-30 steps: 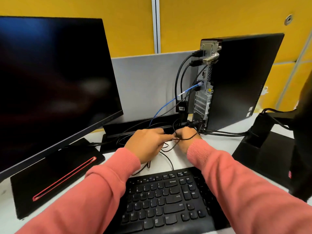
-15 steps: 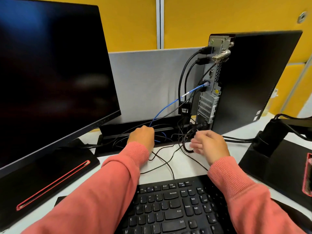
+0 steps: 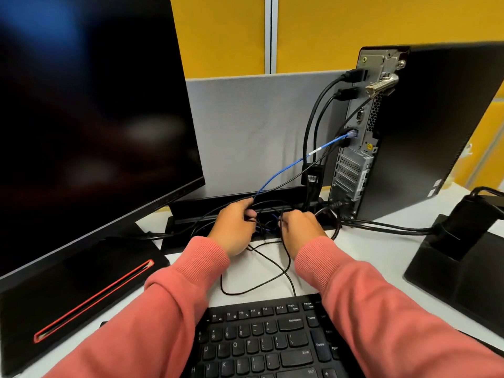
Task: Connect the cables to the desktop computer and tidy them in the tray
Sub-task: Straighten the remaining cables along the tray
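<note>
Both hands gather thin cables at the long black plastic tray (image 3: pixel 191 207) behind the desk.

The left hand (image 3: pixel 234 230) pinches thin black cables (image 3: pixel 261 268) beside the glossy blue network cable (image 3: pixel 283 170), which runs up to the upright black metal desktop computer (image 3: pixel 425 126). The right hand (image 3: pixel 302 227) curls around dark wires over the tray. A matte black keyboard (image 3: pixel 261 339) lies nearest; a dark monitor (image 3: pixel 90 110) stands left.

One head-worn wide-angle view looks forward and down from close above the tabletop (image 3: pixel 381 249), facing the yellow partition wall (image 3: pixel 341 25).
</note>
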